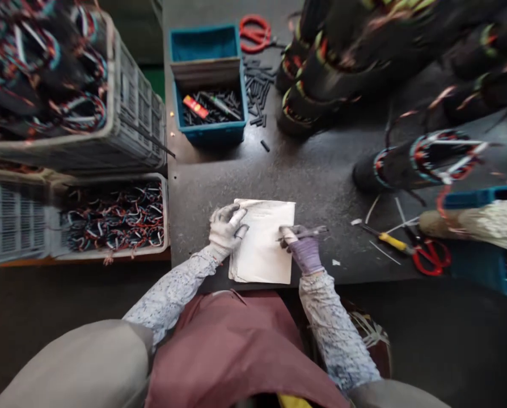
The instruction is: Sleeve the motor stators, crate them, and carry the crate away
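A white notepad or stack of paper sheets (264,252) lies near the front edge of the dark table. My left hand (227,228), in a white glove, rests on its left edge with the fingers apart. Over the pad's right edge, my right hand (298,243) wears a glove with a purple cuff and grips a dark pen (319,230). The pen's rear end points right; its tip is hidden by the fingers. Faint marks show near the top of the sheet.
A blue bin (211,133) holds black tube pieces; more lie beside it near red-handled scissors (254,34). Crates (138,107) of wired parts stand left. Wire-wound black cylinders (400,167) stand right, above a yellow-handled tool (392,241) and another red-handled pair of scissors (432,258).
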Available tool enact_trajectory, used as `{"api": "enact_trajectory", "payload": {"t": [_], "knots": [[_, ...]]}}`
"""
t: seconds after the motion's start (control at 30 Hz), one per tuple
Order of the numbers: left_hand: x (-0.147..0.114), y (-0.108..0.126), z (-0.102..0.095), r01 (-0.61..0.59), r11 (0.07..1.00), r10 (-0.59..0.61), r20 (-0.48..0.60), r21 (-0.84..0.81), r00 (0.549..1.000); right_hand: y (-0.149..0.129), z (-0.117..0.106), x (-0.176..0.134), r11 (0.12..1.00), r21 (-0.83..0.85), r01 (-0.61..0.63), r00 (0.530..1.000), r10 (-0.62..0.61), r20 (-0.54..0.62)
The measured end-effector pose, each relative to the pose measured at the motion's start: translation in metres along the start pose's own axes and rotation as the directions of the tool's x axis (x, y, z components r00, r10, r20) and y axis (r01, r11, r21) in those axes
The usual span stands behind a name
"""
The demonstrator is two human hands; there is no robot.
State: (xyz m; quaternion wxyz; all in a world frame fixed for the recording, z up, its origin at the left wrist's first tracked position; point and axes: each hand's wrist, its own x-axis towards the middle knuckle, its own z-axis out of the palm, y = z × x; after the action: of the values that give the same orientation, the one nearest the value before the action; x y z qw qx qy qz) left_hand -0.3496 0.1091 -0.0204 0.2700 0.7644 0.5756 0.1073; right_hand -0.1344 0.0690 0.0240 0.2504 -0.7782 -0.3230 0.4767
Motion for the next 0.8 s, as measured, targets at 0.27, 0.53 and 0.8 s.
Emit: {"api": "enact_trajectory", "payload": {"t": [0.27, 0.53, 0.8], "knots": [[0.083, 0.041, -0.028, -0.001, 0.968, -0.116, 0.449, 0.252, 0.886, -0.011, 0.018, 0.010, 0.864, -0.491, 0.106, 0.989, -0.041, 0.142], [0.069, 0.045, -0.041, 0.132, 0.976, -0.209, 0.570, 0.175, 0.794, -0.015, 0.015, 0.035, 0.704, -0.617, 0.353, 0.935, -0.244, 0.257], [0.062, 0.053, -0.050, 0.225, 0.972, -0.222, 0.563, 0.065, 0.796, -0.024, 0.023, 0.036, 0.634, -0.651, 0.417, 0.909, -0.305, 0.285]]}}
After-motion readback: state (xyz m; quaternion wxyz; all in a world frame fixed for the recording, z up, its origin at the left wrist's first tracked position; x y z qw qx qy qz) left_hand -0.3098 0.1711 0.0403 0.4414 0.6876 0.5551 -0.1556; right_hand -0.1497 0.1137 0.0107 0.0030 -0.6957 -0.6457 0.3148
